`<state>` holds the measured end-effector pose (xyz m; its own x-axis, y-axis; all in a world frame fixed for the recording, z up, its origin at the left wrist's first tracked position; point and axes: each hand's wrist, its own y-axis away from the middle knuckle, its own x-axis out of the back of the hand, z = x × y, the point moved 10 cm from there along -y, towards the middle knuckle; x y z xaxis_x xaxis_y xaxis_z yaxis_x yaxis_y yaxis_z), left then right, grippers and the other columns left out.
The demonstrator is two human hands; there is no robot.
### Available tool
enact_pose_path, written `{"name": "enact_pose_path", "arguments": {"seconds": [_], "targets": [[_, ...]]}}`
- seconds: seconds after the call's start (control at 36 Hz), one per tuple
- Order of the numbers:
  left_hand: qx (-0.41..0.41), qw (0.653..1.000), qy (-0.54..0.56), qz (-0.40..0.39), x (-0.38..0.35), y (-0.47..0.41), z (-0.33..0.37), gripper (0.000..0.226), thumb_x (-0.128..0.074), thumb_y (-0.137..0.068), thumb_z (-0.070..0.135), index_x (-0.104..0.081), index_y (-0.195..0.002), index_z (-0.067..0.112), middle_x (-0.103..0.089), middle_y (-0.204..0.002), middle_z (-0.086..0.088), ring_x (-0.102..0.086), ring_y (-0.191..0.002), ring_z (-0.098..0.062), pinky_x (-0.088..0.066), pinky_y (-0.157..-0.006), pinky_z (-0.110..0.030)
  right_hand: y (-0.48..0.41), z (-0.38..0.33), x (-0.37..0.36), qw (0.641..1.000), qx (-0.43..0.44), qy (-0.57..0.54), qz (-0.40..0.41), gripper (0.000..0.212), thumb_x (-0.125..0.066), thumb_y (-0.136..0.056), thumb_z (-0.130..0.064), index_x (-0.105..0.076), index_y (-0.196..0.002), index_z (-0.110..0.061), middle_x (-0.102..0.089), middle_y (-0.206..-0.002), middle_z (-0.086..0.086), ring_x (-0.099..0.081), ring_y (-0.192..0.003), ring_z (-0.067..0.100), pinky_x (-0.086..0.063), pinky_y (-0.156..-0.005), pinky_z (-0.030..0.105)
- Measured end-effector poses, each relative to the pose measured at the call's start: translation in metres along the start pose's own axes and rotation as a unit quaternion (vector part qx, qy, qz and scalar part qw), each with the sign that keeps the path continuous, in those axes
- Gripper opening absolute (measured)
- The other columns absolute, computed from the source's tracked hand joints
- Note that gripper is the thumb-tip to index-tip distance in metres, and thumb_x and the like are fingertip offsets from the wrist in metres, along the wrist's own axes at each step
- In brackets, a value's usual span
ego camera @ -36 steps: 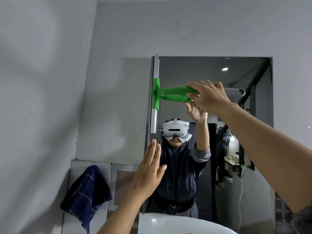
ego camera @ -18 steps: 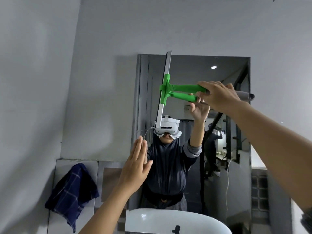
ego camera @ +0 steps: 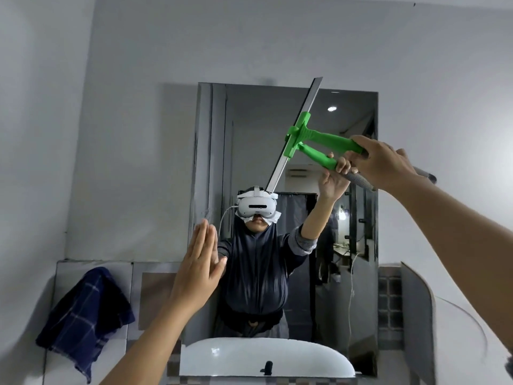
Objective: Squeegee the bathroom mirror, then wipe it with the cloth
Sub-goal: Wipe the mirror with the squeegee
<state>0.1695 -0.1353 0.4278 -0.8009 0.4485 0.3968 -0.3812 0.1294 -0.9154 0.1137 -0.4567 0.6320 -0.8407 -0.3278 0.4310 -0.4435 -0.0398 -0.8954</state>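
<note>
Overhead, the right hand (ego camera: 380,165) was wrapped around the handle of the green squeegee (ego camera: 319,140), fingers closed tight on the grip where the green plastic met a grey ribbed end. The squeegee's long metal blade (ego camera: 295,134) stood tilted, its top end leaning right and poking just above the upper edge of the mirror (ego camera: 249,134), its lower end slanting down toward the left. Blade and glass met in the upper middle of the mirror, where the tool and its reflection joined.

The left hand (ego camera: 198,270) was raised flat and empty, fingers straight and pressed together, thumb spread a little, at the mirror's lower left edge; whether the palm touched the glass could not be told.

The cloth (ego camera: 83,315), dark blue with a pale check pattern, hung crumpled over the tiled ledge (ego camera: 97,263) on the wall to the left of the mirror, well apart from both hands.

Below the mirror, the curved white rim of a basin (ego camera: 263,357) showed reflected in the glass, with a small dark tap at its middle. The mirror also returned a person in a dark top wearing a white headset, one arm lifted to the squeegee.
</note>
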Motion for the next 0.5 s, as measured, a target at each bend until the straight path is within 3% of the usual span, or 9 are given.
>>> {"name": "enact_pose_path", "arguments": {"seconds": [0.11,0.25,0.36,0.5], "targets": [[-0.005,1.0,-0.002,0.006,0.0,-0.001,0.0,0.074,-0.035,-0.088,0.045,0.0,-0.145,0.015,0.005,-0.155,-0.004,0.011,-0.141,-0.008,0.006,-0.111,-0.014,0.009,0.015,0.009,1.0,-0.025,-0.01,0.014,0.028,-0.038,-0.097,-0.027,-0.048,-0.123,-0.025,-0.056,-0.093,0.005,-0.05,-0.101,0.029,-0.029,-0.092,0.043],[-0.001,1.0,0.003,0.006,-0.002,0.0,-0.001,0.079,-0.05,-0.09,0.037,0.001,-0.146,0.014,0.01,-0.155,0.0,0.014,-0.14,-0.006,-0.007,-0.114,-0.03,0.018,0.041,0.012,0.997,-0.069,-0.021,0.023,0.03,-0.038,-0.098,-0.028,-0.047,-0.126,-0.024,-0.054,-0.093,0.004,-0.051,-0.098,0.03,-0.032,-0.09,0.044],[0.002,1.0,-0.005,-0.004,-0.004,-0.001,-0.001,0.075,-0.036,-0.087,0.045,-0.005,-0.146,0.01,0.004,-0.155,-0.005,0.01,-0.141,-0.009,0.004,-0.112,-0.016,0.024,0.055,0.008,0.995,-0.09,-0.042,0.03,0.023,-0.039,-0.096,-0.031,-0.051,-0.114,-0.023,-0.058,-0.09,0.008,-0.047,-0.084,0.028,-0.035,-0.082,0.043],[0.009,1.0,-0.007,0.003,-0.005,-0.001,-0.001,0.074,-0.035,-0.086,0.044,-0.008,-0.146,0.008,0.0,-0.155,-0.007,0.008,-0.142,-0.012,0.006,-0.113,-0.016,0.036,0.064,-0.006,0.987,-0.128,-0.086,0.032,0.019,-0.04,-0.094,-0.032,-0.052,-0.107,-0.024,-0.06,-0.089,0.009,-0.055,-0.082,0.034,-0.043,-0.071,0.04]]}}
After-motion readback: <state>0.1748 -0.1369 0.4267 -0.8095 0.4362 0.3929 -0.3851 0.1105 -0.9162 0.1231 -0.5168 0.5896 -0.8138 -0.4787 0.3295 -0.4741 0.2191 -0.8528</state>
